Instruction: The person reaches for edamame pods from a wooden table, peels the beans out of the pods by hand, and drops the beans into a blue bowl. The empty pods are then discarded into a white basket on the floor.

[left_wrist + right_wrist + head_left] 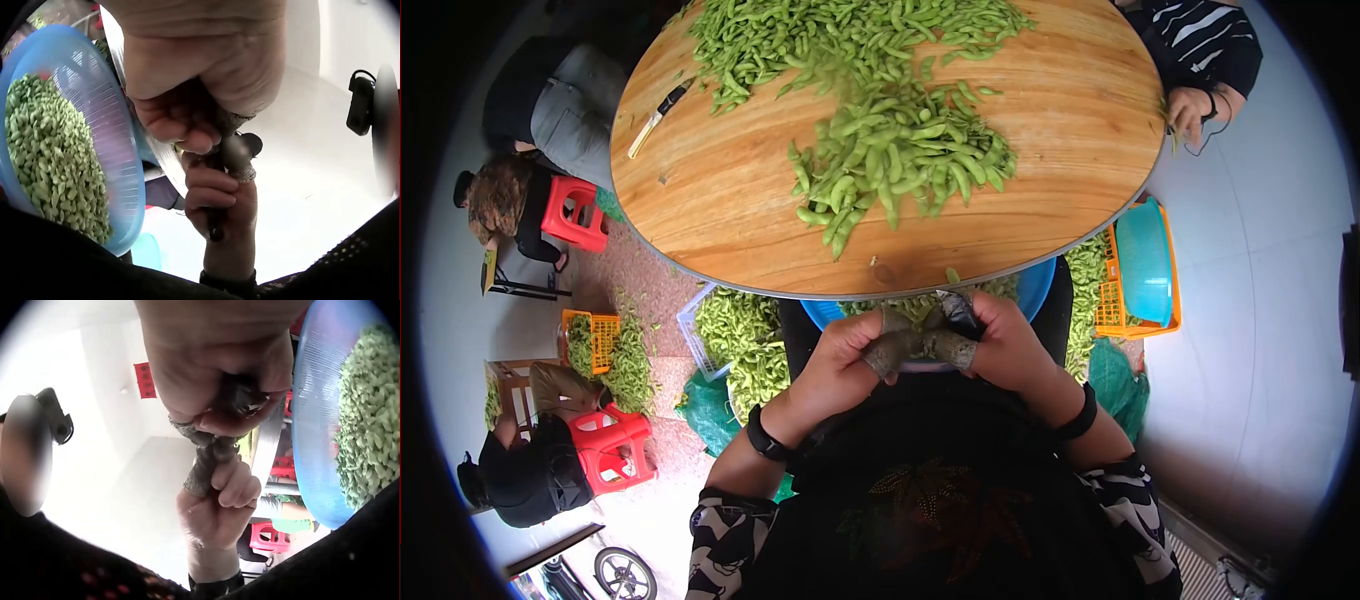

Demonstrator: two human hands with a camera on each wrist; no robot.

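Observation:
My left hand (845,355) and right hand (1005,345) meet just below the table's near edge, over a blue basket (134,187) of shelled green beans (59,169). Rough grey-brown covers (890,350) sit on the thumbs and some fingers. The right hand grips a slim black handle (215,231); its dark, shiny end (247,397) shows in the palm in the right wrist view. The left hand's fingers are curled in toward the thumb, close against the right hand's fingertips. I cannot tell what lies between the left fingertips.
A round wooden table (1070,150) bears heaped soybean pods (900,150) and a knife (660,115). Pods (745,330) fill a crate at left. An orange basket (1110,300) with a teal basin (1148,262) stands at right. Other people sit near red stools (615,450).

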